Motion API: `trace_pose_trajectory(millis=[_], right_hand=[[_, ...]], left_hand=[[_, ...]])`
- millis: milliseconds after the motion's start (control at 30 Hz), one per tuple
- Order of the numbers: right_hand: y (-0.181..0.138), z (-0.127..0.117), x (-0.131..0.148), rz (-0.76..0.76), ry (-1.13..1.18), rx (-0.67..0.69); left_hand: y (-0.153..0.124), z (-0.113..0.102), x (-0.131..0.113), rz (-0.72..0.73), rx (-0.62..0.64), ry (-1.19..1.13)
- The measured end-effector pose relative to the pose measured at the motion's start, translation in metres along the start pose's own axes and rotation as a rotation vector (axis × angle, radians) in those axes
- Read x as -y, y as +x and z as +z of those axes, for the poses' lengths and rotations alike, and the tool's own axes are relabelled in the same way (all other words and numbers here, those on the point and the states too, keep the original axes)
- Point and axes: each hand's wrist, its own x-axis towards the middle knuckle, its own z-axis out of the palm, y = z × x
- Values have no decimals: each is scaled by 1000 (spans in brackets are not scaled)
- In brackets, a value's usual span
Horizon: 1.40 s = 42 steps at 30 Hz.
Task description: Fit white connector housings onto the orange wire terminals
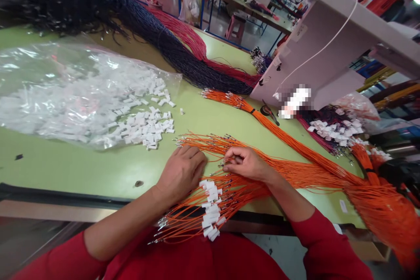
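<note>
My right hand (246,164) is closed in a pinch on the thin metal-tipped end of an orange wire, above a spread of orange wires (295,175). To its left, my left hand (183,168) rests low over the table with its fingers curled. Whatever it holds is hidden under the fingers. Several white plastic connectors (211,210) sit on orange wires at the table's front edge, close to my body. Loose wire ends with metal terminals (179,141) lie just beyond my left hand.
A clear plastic bag (36,59) spills loose white connectors (147,124) on the left. Dark blue wires (197,63) and red wires (183,33) lie across the back. A tied orange bundle (275,129), black scissors (269,113) and a grey panel (315,48) are at right.
</note>
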Motion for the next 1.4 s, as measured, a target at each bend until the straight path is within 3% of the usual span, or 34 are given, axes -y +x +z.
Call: trace_pose_trajectory(millis=[167, 333, 433, 533, 767, 933, 1100, 1300, 1400], right_hand=[[3, 5, 0, -318, -284, 88], [6, 4, -1, -393, -450, 137], [6, 4, 0, -349, -394, 114], [5, 4, 0, -265, -166, 49], [2, 10, 1, -51, 29, -38], [0, 15, 3, -52, -13, -74], [0, 14, 2, -64, -6, -84], [0, 16, -1, -51, -36, -84], [-1, 20, -2, -16, -41, -117]], left_hand=[[0, 1, 1, 3, -8, -14], [0, -1, 0, 14, -14, -95], [-1, -3, -1, 25, -10, -128], [-2, -7, -2, 34, 19, -115], [-5, -20, -12, 33, 214, -115], [4, -21, -15, -118, 125, -377], [11, -14, -17, -198, 132, -588], [2, -20, -21, -152, 78, -456], [-17, -31, -8, -101, -66, -258]])
